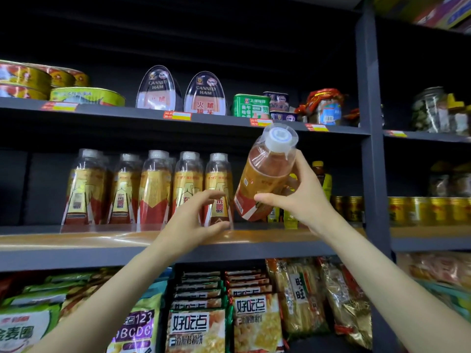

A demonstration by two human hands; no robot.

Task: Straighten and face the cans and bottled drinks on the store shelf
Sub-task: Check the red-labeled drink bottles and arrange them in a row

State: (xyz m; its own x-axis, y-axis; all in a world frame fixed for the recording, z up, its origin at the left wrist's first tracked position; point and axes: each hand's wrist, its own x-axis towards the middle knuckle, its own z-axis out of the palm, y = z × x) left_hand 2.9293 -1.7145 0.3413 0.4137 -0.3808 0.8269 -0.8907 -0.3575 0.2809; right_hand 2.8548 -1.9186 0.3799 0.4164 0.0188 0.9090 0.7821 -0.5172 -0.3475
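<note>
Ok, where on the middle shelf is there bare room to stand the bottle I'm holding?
Bare shelf shows right of the rightmost standing bottle, under the tilted bottle held by the right hand. The wooden front lip is also bare. Crowded: yellow-capped bottles further right. The left hand hovers at the row.

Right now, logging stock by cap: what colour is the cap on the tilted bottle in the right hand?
White, under a clear plastic cover; the head view shows the cap on the bottle the right hand holds.
</note>
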